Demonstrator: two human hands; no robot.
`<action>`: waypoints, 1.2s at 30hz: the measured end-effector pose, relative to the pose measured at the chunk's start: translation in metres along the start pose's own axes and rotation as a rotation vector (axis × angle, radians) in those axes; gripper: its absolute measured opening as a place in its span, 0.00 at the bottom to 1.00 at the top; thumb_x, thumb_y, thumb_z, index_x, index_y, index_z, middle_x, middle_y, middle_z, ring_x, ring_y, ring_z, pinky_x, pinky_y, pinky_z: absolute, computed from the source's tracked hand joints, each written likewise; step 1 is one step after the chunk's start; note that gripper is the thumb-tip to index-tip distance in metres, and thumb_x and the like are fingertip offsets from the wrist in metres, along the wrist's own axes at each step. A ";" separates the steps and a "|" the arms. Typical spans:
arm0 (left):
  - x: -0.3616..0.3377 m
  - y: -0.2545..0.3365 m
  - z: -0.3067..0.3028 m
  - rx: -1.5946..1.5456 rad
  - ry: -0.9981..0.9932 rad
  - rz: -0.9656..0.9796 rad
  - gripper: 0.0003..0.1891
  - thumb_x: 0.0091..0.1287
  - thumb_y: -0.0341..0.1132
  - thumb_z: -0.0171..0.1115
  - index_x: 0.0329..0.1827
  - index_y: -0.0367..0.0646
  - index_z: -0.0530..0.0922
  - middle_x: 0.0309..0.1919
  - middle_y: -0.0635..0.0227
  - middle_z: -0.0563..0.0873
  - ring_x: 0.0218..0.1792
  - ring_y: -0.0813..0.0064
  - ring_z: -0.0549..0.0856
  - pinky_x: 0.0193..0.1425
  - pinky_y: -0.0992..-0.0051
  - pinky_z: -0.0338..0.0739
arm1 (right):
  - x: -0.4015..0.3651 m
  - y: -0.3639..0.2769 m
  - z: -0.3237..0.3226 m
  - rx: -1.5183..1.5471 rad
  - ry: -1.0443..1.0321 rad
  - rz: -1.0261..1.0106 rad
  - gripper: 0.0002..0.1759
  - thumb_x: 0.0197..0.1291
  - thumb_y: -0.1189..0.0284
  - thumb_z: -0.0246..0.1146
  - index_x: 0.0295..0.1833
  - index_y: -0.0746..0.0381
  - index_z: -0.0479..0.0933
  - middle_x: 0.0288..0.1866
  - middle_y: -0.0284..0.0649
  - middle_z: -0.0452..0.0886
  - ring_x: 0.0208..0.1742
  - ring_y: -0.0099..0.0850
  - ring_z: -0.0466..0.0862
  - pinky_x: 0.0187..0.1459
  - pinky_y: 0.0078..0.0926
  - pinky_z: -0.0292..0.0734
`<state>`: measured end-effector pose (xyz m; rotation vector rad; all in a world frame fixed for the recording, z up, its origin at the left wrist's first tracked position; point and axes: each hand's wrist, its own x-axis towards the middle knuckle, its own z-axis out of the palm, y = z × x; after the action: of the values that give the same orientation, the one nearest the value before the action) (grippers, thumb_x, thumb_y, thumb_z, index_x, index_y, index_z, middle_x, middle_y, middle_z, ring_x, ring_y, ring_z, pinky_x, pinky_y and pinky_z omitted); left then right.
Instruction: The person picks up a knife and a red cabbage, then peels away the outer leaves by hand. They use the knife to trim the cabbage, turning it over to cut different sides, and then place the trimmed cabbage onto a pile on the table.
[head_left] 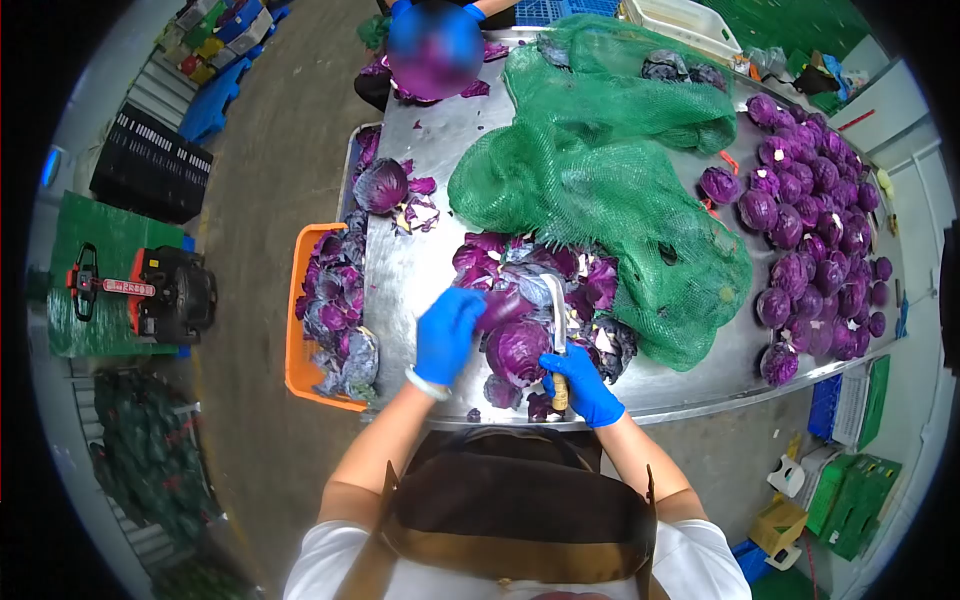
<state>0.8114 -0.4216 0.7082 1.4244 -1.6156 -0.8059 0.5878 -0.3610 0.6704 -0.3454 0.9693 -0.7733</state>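
Observation:
My left hand point(447, 335), in a blue glove, has its fingers closed on the edge of a loose purple cabbage leaf point(503, 311). Just below that leaf a trimmed red cabbage head point(517, 353) rests on the metal table. Gripped in my right hand point(588, 386), also gloved in blue, is a knife with a wooden handle point(560, 392) and a hooked metal blade point(557, 305) pointing away from me. This hand is at the right side of the cabbage head. Loose outer leaves point(598, 283) lie around and beyond the blade.
A green mesh net point(610, 190) covers the table's middle. Many cabbage heads point(810, 220) are piled at the right. An orange crate point(300, 345) of leaves stands at the left edge. Across the table, another person's blue-gloved hands point(475, 12) are near a blurred area.

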 end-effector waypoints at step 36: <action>-0.014 0.026 -0.020 -0.072 -0.233 0.127 0.12 0.61 0.31 0.72 0.47 0.42 0.85 0.38 0.63 0.88 0.34 0.72 0.87 0.38 0.75 0.81 | -0.006 0.001 0.004 -0.022 0.203 -0.094 0.12 0.61 0.66 0.70 0.42 0.58 0.75 0.21 0.32 0.75 0.18 0.23 0.75 0.21 0.24 0.70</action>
<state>0.8173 -0.4024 0.7379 1.1996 -1.8131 -0.9740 0.5892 -0.3567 0.6756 -0.3378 1.1591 -0.8968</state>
